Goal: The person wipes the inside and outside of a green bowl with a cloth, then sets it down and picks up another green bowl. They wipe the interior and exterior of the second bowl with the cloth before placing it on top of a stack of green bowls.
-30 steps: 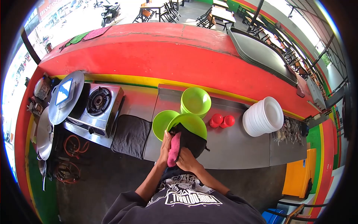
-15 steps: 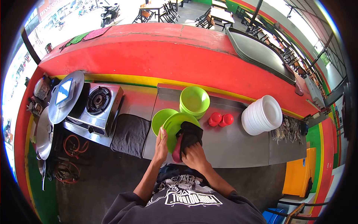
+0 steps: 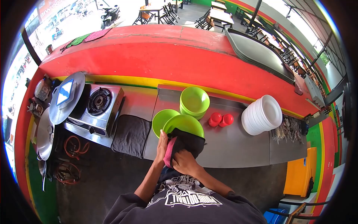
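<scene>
Green plates: I counted two, the held plate (image 3: 186,124) and a second plate (image 3: 161,120) flat on the table (image 3: 238,143), just left of it.
Green bowls: one stack of bowls (image 3: 194,100), far side; number unclear.
Red shakers (image 3: 221,119): two, side by side, right of the bowls.
White plates (image 3: 263,115): one stack, further right.
Look: the held plate was plain bright green, round and tilted, its near rim hidden by cloth.
Place: over the table's near edge, at the middle.
Hands: my left hand (image 3: 162,143) gripped the plate's left rim; my right hand (image 3: 183,161) was closed on a dark cloth (image 3: 190,140) and a pink cloth (image 3: 168,152).

Gas stove (image 3: 99,102), white plates (image 3: 263,115), red shakers (image 3: 220,119)
</scene>
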Tool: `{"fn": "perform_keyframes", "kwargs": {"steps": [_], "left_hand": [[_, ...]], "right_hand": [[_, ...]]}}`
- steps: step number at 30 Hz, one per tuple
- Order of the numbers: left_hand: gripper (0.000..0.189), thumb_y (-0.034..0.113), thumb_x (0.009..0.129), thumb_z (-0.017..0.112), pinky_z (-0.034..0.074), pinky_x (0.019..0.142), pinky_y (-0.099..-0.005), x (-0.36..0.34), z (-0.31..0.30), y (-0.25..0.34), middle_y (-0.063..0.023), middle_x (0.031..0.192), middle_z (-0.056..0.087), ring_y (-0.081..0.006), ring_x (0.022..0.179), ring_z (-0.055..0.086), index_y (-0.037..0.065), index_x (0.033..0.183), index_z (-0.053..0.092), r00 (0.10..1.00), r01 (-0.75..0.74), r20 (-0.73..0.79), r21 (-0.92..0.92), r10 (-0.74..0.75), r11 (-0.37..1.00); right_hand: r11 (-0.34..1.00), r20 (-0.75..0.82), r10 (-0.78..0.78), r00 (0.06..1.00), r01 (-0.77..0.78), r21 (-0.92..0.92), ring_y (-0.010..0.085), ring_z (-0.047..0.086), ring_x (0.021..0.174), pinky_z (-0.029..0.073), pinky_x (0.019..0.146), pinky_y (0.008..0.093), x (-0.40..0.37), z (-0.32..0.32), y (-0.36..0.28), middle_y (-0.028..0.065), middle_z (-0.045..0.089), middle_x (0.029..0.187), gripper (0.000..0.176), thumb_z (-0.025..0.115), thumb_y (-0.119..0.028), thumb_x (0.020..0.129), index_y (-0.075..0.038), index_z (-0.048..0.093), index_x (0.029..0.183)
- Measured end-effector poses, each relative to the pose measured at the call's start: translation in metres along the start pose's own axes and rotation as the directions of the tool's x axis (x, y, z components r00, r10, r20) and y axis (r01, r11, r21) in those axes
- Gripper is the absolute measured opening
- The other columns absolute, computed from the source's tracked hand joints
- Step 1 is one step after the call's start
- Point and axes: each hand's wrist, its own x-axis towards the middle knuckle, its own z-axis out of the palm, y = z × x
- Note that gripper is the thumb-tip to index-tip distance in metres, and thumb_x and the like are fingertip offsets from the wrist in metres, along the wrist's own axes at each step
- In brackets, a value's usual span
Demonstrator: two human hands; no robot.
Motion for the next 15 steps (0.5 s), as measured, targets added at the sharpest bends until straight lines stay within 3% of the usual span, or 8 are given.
{"fn": "perform_keyframes", "kwargs": {"steps": [5,8,10,12,15], "left_hand": [[0.061,0.047,0.108,0.034,0.043,0.104,-0.0305,-0.005,0.005,0.017,-0.0096,0.136,0.053,-0.016,0.118,0.053,0.0,0.145,0.042,0.998,-0.041,-0.051,-0.199,0.032,0.979],[0.057,0.045,0.109,0.034,0.046,0.099,-0.03,-0.002,-0.005,0.023,-0.0095,0.134,0.055,-0.0159,0.119,0.053,0.001,0.143,0.045,0.987,-0.157,0.014,-0.043,0.158,0.987],[0.056,0.045,0.109,0.034,0.048,0.095,-0.0287,-0.001,-0.01,0.029,-0.0081,0.129,0.058,-0.0144,0.114,0.056,0.001,0.14,0.048,0.987,-0.156,0.042,0.033,0.155,0.987],[0.055,0.044,0.109,0.034,0.049,0.09,-0.0274,0.002,-0.008,0.041,-0.0068,0.123,0.062,-0.0128,0.108,0.059,0.0,0.136,0.052,0.985,-0.162,0.075,0.111,0.155,0.981],[0.055,0.046,0.108,0.035,0.05,0.086,-0.0274,0.008,-0.011,0.053,-0.0064,0.117,0.065,-0.0128,0.101,0.061,0.001,0.131,0.056,0.99,-0.124,0.071,0.081,0.119,0.989]], "right_hand": [[0.978,-0.01,-0.071,0.997,0.068,-0.199,0.0362,0.065,0.077,0.047,0.086,0.0462,-0.009,-0.024,0.006,0.0211,0.066,0.071,0.034,0.065,-0.031,0.082,0.0,0.068,0.068],[0.959,-0.073,-0.104,0.992,0.08,-0.272,0.0339,0.065,0.086,0.043,0.096,0.0446,-0.009,-0.036,0.02,0.0203,0.068,0.08,0.032,0.067,-0.031,0.079,0.001,0.071,0.075],[0.952,-0.116,-0.101,0.988,0.062,-0.299,0.0322,0.064,0.096,0.04,0.104,0.0437,-0.008,-0.04,0.027,0.0199,0.069,0.089,0.033,0.068,-0.031,0.079,0.002,0.072,0.082],[0.941,-0.087,-0.122,0.989,0.088,-0.327,0.0316,0.063,0.101,0.037,0.107,0.044,-0.008,-0.043,0.024,0.0192,0.069,0.094,0.034,0.069,-0.031,0.078,0.002,0.073,0.086],[0.927,-0.011,-0.186,0.983,0.172,-0.334,0.0314,0.063,0.103,0.036,0.108,0.0448,-0.006,-0.051,0.019,0.0184,0.069,0.095,0.032,0.071,-0.03,0.077,0.0,0.073,0.087]]}}
